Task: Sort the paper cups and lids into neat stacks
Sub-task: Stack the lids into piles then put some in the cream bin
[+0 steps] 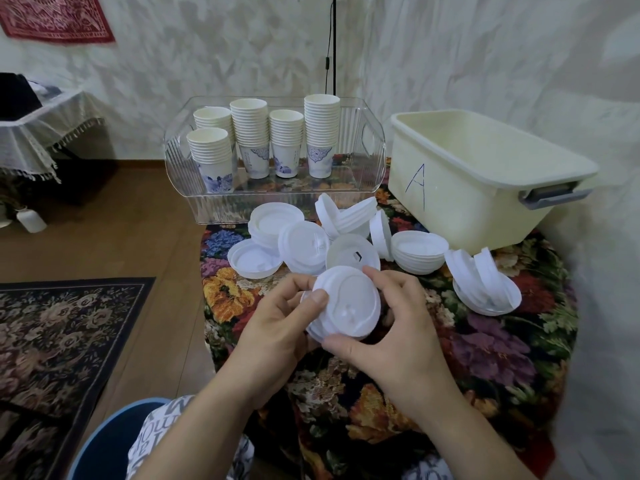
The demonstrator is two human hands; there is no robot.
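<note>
Both hands hold a small stack of white plastic lids (346, 304) above the flowered table. My left hand (277, 323) grips its left edge, thumb on top. My right hand (391, 327) curls round the right and lower rim. Beyond it lie loose white lids (301, 245) and short nested lid stacks (419, 251), some tipped on edge (346, 213), another heap (485, 285) to the right. Several stacks of white and blue paper cups (251, 140) stand upright in a clear plastic bin (367, 140) at the back.
A cream tub marked "A" (460, 188) stands at the back right, nothing visible inside. The flowered tablecloth (485, 358) covers the table; its left edge drops to wooden floor (145, 237) and a dark rug (52, 334). A black cable (334, 43) hangs behind the bin.
</note>
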